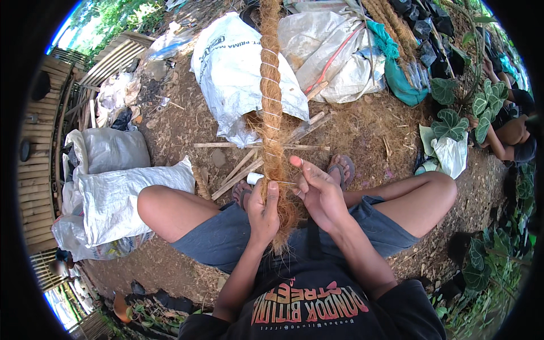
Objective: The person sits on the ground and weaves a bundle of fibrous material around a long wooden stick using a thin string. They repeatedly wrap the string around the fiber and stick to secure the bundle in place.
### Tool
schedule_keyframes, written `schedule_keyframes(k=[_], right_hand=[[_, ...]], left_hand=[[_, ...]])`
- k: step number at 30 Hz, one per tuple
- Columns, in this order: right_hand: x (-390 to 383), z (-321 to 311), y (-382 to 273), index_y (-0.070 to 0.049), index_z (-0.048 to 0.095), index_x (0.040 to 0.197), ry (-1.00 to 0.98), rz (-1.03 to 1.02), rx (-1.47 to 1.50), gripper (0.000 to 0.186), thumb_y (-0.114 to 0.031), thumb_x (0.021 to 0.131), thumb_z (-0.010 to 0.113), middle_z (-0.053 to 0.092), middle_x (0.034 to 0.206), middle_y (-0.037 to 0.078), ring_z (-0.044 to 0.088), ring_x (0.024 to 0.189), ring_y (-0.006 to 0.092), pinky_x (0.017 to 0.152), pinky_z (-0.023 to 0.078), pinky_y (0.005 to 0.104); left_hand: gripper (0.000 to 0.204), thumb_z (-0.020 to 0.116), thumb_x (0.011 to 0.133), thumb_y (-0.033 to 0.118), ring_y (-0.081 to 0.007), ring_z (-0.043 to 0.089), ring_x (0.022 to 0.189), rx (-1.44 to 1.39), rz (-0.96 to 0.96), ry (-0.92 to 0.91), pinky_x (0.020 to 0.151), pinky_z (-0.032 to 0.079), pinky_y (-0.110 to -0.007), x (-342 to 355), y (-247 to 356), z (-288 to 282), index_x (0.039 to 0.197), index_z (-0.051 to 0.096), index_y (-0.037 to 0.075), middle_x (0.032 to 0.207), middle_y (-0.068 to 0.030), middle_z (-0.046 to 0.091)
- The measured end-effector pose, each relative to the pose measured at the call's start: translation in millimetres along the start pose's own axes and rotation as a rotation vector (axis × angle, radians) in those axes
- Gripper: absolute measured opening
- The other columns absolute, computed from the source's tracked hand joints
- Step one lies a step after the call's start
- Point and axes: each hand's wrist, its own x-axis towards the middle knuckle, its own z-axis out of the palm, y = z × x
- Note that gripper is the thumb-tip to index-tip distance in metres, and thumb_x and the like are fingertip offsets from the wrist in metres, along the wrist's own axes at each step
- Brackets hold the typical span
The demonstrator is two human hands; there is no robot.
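Note:
A long pole of brown coconut fibre (271,107) runs from the top of the view down to my lap, with white thread wound round it in spaced turns. Its lower end is loose and shaggy. My left hand (264,214) is closed round the pole near that end, thumb lying on top. Beside the left fingers sits a small white spool (254,178), partly hidden by the hand and pole. My right hand (322,195) is just right of the pole, fingers curled, with a thin thread (289,183) stretching between it and the fibre.
Beyond my feet an open white sack (226,62) spills fibre, with wooden sticks (238,177) on the soil. More sacks (130,198) lie left, near a bamboo wall (35,175). Larger sacks (334,51) stand at the back. Another person (510,130) is at far right behind leaves.

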Motion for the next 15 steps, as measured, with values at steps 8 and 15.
schedule_keyframes(k=[8,15], right_hand=[[-19,-4,-5,-0.01,0.061,0.123,0.065,-0.069,-0.04,0.024,-0.026,0.111,0.048,0.055,0.083,-0.002,0.043,0.066,0.0037,0.051,0.033,0.0176],[-20,-10,-14,-0.01,0.057,0.103,-0.142,-0.057,0.129,0.02,-0.024,0.111,0.046,0.046,0.08,-0.003,0.038,0.065,0.0055,0.054,0.035,0.0195]], left_hand=[[0.025,0.055,0.108,0.023,-0.0069,0.049,0.073,0.116,0.03,0.071,0.067,0.043,-0.026,3,-4,2,0.111,0.062,-0.002,0.083,0.0004,0.059],[0.024,0.056,0.108,0.021,-0.0067,0.05,0.077,0.071,-0.04,0.051,0.071,0.044,-0.026,5,-4,0,0.11,0.062,-0.002,0.086,-0.0004,0.06]])
